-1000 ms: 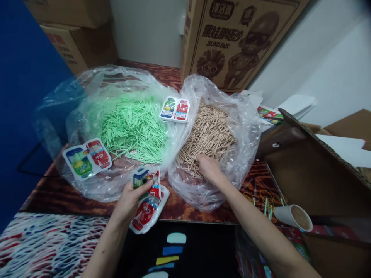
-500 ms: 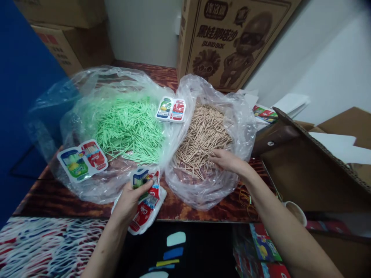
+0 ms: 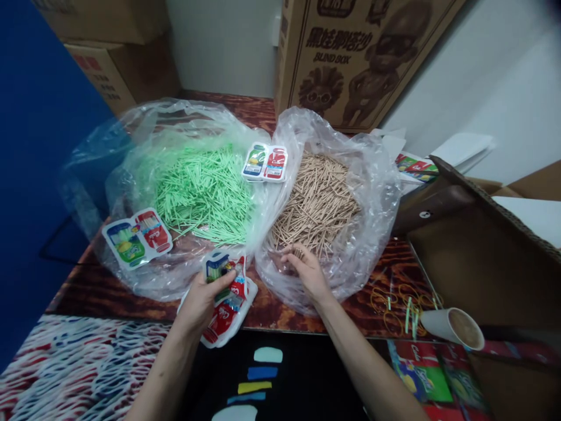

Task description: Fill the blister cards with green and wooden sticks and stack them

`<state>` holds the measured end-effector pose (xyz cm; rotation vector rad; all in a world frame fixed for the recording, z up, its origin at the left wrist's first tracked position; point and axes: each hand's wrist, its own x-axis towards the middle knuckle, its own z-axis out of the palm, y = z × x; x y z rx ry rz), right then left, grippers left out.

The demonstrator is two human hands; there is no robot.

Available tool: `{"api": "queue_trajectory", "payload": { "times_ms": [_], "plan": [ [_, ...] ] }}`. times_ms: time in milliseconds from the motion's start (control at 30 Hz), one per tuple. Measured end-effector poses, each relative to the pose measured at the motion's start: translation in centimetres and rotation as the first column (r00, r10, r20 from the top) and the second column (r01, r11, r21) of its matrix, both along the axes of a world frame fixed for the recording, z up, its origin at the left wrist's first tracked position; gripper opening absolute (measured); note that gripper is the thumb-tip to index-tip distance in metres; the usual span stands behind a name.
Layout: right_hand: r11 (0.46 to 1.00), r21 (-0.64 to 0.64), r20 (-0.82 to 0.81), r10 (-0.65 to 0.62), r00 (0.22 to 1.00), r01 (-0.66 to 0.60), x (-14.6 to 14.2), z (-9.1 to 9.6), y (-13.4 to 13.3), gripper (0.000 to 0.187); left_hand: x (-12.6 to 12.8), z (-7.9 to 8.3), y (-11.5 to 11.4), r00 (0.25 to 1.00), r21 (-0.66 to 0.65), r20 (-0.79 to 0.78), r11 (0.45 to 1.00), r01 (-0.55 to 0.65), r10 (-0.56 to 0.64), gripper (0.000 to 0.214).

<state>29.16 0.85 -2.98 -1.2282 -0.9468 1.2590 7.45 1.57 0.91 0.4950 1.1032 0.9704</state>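
Observation:
My left hand (image 3: pixel 200 297) is closed on a small printed plastic pack (image 3: pixel 225 292) with a red and a blue-green half, held over the table's front edge, with more packs under it. My right hand (image 3: pixel 305 270) reaches into the near side of a clear bag (image 3: pixel 372 193) of tan wooden sticks (image 3: pixel 318 202), fingers curled among the sticks; what they hold, if anything, is hidden. Left of it a second clear bag (image 3: pixel 96 169) holds green sticks (image 3: pixel 199 193).
Two more printed packs lie on the bags, one (image 3: pixel 137 237) at the left and one (image 3: pixel 265 163) between the two piles. Cardboard boxes (image 3: pixel 359 52) stand behind. An open carton (image 3: pixel 482 257) is at the right, with a tipped paper cup (image 3: pixel 453 327) and rubber bands (image 3: pixel 394 301).
My right hand moved from the right part of the tan pile back to its near edge and curled its fingers. My left hand kept hold of the pack.

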Motion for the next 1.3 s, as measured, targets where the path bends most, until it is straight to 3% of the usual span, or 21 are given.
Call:
{"api": "queue_trajectory", "payload": {
  "times_ms": [200, 400, 733, 1300],
  "plan": [
    [0.997, 0.071, 0.184, -0.05, 0.982, 0.038, -0.5, -1.7, -0.7, 0.009, 0.1, -0.3, -0.3, 1.0, 0.011, -0.019, 1.0, 0.003, -0.003, 0.029],
    [0.994, 0.104, 0.279, -0.048, 0.959, 0.02, -0.6, -2.0, -1.1, 0.011, 0.6, -0.3, -0.4, 1.0, 0.002, -0.025, 1.0, 0.012, -0.012, 0.028],
    [0.991, 0.131, 0.277, -0.045, 0.96, 0.008, -0.6, -2.9, -1.2, 0.013, 1.2, -0.4, -0.2, 0.998, 0.024, -0.065, 1.0, -0.015, 0.016, 0.033],
    [0.997, 0.055, 0.2, -0.059, 0.978, 0.049, -0.8, -1.7, -1.1, 0.014, 0.2, -1.7, -0.5, 0.964, 0.1, -0.254, 0.989, 0.11, -0.082, 0.022]
  ]
}}
